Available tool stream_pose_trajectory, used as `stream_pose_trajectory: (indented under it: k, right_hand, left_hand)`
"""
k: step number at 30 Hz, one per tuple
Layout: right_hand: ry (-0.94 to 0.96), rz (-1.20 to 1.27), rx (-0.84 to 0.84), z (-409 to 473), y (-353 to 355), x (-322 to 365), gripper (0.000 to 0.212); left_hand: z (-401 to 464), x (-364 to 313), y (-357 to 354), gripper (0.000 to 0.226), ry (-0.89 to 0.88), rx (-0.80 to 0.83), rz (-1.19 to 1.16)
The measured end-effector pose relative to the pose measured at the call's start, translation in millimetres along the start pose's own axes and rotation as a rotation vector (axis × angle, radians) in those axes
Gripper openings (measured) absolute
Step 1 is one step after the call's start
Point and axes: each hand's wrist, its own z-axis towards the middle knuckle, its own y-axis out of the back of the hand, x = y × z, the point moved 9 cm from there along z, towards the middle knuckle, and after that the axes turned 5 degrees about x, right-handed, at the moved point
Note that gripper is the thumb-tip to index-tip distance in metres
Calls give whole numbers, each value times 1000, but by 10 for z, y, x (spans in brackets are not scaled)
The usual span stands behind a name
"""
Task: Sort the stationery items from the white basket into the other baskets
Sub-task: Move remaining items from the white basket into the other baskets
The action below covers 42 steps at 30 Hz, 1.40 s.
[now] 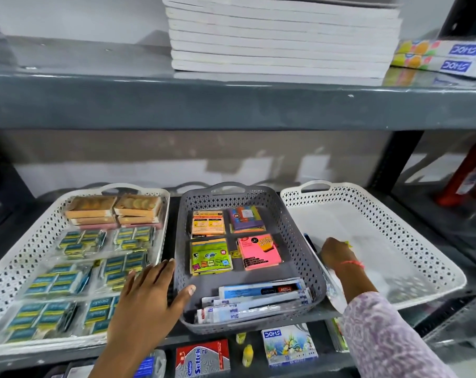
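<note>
Left hand [146, 293] lies open, fingers spread, thumb hooked over the grey basket's [299, 241] near-left rim. Right hand [336, 253] reaches into the white basket [422, 255] at three o'clock, fingers curled over something yellow; its grip, can't tell. Sticky notes [258, 252] and pen packs [258, 298] fill the grey one.

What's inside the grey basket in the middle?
The grey basket holds four sticky note pads at the back and blue pen packs at the front. Anything under the packs is hidden.
</note>
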Motion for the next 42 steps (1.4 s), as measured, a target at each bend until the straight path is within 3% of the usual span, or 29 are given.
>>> stream_pose_trajectory:
  k: [7,10,12,14,16,18,20,23,27,34,42]
  right_hand:
    - [-53,252,21,33,6,-40,38]
    - [-37,346,-21,40,98,-47,27]
    - [75,486,-146,40,317,52,14]
    - [251,776,-242,-61,527,194,10]
    - [439,881,-196,-215,623,453,23]
    - [627,736,-48,-455,592,849,34]
    - [731,482,87,-672,436,1149,32]
    - [785,148,235,-833,72,1345,12]
    - [793,-45,396,-876,-384,1365,20]
    - [741,-176,477,-861,-698,1236,21]
    - [718,-44,372,-840,-545,1230,22]
  left_hand:
    - [6,22,-26,79,12,4,2]
    - [4,17,-18,79,7,-4,21]
    - [-5,10,-4,80,5,-7,25]
    - [-3,6,5,83,8,-10,17]
    - [-4,5,11,84,11,-15,2]
    - [-1,4,13,84,15,-12,-2]
    - [-1,7,16,85,19,-10,-6]
    - [1,7,15,91,12,-7,-8]
    - [0,11,30,102,8,-26,-22]
    - [0,-9,16,89,6,3,-18]
    - [0,14,-41,90,-10,35,-18]
